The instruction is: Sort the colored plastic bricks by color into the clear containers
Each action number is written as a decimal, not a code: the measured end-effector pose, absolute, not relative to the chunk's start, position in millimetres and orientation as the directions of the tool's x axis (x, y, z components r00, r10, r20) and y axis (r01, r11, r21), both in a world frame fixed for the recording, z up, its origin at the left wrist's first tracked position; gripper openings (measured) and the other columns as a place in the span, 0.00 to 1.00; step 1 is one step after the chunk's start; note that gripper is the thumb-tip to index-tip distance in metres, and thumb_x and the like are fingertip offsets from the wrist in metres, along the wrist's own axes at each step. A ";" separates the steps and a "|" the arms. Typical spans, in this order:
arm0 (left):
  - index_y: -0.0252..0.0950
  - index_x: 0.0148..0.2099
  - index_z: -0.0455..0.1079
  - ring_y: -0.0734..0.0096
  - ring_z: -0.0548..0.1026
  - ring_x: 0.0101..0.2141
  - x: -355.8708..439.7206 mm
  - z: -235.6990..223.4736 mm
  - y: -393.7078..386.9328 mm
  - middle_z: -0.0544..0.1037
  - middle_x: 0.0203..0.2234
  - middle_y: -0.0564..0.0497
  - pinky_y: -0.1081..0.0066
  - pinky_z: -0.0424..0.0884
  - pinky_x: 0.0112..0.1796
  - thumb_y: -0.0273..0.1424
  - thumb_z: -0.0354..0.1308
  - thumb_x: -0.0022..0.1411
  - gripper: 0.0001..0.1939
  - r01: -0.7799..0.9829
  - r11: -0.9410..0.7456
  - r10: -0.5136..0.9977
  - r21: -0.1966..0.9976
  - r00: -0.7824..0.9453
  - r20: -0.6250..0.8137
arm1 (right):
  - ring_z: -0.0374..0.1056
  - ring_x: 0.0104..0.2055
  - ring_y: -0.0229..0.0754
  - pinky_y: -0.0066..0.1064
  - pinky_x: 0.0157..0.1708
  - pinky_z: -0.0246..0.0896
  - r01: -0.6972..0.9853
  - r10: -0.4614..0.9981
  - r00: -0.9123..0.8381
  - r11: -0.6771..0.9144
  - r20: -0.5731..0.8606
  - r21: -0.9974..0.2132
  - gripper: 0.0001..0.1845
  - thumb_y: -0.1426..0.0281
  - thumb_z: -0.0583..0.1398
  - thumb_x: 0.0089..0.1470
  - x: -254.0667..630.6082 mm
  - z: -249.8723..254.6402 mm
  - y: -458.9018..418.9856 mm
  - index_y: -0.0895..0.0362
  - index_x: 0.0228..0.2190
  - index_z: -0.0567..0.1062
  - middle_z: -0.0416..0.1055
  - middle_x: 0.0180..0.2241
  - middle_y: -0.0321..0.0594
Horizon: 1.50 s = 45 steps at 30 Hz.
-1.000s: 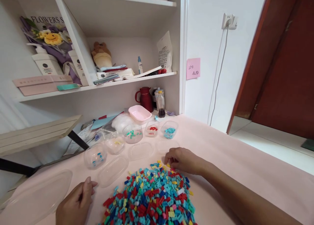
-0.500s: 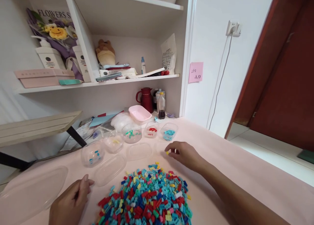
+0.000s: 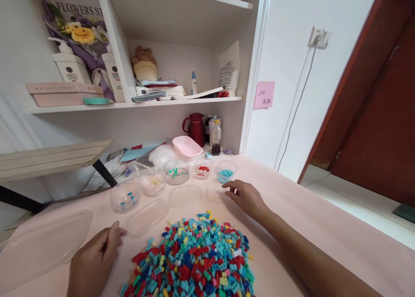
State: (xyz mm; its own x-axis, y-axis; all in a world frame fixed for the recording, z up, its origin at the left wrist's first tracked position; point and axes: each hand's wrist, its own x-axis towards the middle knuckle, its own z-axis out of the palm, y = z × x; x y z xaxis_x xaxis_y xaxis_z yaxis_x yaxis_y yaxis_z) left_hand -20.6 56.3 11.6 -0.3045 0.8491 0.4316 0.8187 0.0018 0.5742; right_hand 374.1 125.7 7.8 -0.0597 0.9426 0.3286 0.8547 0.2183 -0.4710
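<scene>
A heap of small coloured toy building bricks [image 3: 197, 258] lies on the pink tabletop between my hands. To its left, my left hand [image 3: 95, 256] rests with curled fingers and the thumb against them; whatever is inside is hidden. My right hand [image 3: 244, 197] hovers above the heap's far right side, fingers bent and slightly apart, with no brick visible at the tips. Its fingertips are over the right edge of a small clear lid [image 3: 214, 194]. Just beyond them stands a clear tub of light-blue bricks [image 3: 226, 172].
Other clear tubs hold red bricks [image 3: 203, 169], green bricks [image 3: 175, 172], yellow bricks [image 3: 155, 182] and blue bricks [image 3: 128, 197]. Clear lids [image 3: 147, 218] lie before them, a larger one [image 3: 65, 236] at left. Behind are a pink basin [image 3: 187, 148], a red jug [image 3: 196, 130] and a bottle [image 3: 216, 137].
The yellow brick at my right fingertips is no longer visible. My right hand has risen slightly and its fingers have straightened. My left hand keeps its pose; the view has shifted a little.
</scene>
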 end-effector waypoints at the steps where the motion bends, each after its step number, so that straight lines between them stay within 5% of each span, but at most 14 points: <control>1: 0.41 0.26 0.76 0.73 0.76 0.18 -20.2 11.6 56.3 0.79 0.19 0.56 0.76 0.69 0.23 0.48 0.49 0.56 0.21 0.818 -0.001 0.845 0.576 -0.307 0.437 | 0.68 0.31 0.40 0.30 0.33 0.59 0.842 0.935 -0.106 0.265 0.338 -0.469 0.14 0.68 0.55 0.55 369.6 7.5 123.6 0.49 0.42 0.77 0.73 0.36 0.38; 7: 0.41 0.26 0.76 0.75 0.75 0.18 -19.8 9.7 55.5 0.78 0.19 0.57 0.77 0.69 0.23 0.47 0.49 0.57 0.20 0.815 -0.024 0.837 0.579 -0.300 0.457 | 0.69 0.35 0.40 0.28 0.35 0.59 0.828 0.872 -0.394 0.474 0.288 -0.301 0.19 0.71 0.56 0.55 340.4 1.0 111.5 0.42 0.46 0.76 0.69 0.36 0.38; 18: 0.41 0.26 0.75 0.73 0.75 0.18 -23.1 6.3 57.9 0.78 0.18 0.56 0.76 0.70 0.23 0.48 0.49 0.57 0.21 0.815 -0.037 0.838 0.578 -0.290 0.462 | 0.68 0.32 0.38 0.26 0.31 0.54 0.830 0.861 -0.454 0.503 0.229 -0.243 0.18 0.72 0.55 0.54 336.6 1.2 112.4 0.42 0.42 0.78 0.70 0.34 0.37; 29: 0.40 0.27 0.76 0.73 0.75 0.18 -19.6 11.9 57.8 0.79 0.20 0.54 0.76 0.70 0.25 0.50 0.48 0.54 0.23 0.763 0.052 0.860 0.644 -0.363 0.359 | 0.68 0.29 0.38 0.28 0.30 0.56 0.856 0.926 -0.188 0.318 0.327 -0.407 0.13 0.67 0.55 0.55 367.8 14.6 121.8 0.47 0.38 0.78 0.73 0.34 0.37; 36: 0.40 0.28 0.76 0.72 0.76 0.21 -20.6 12.6 56.0 0.79 0.21 0.54 0.75 0.70 0.27 0.51 0.48 0.55 0.24 0.762 0.082 0.862 0.643 -0.378 0.337 | 0.67 0.28 0.39 0.28 0.28 0.55 0.892 0.918 -0.018 0.194 0.396 -0.409 0.13 0.65 0.56 0.54 384.2 4.0 133.1 0.45 0.40 0.77 0.72 0.30 0.35; 45: 0.40 0.29 0.76 0.71 0.76 0.21 -21.5 12.7 57.6 0.79 0.19 0.55 0.74 0.70 0.28 0.53 0.47 0.54 0.25 0.733 0.088 0.870 0.675 -0.386 0.306 | 0.66 0.27 0.39 0.30 0.29 0.58 0.843 0.882 0.001 0.252 0.471 -0.474 0.14 0.64 0.54 0.56 376.8 14.8 123.9 0.48 0.40 0.77 0.72 0.29 0.36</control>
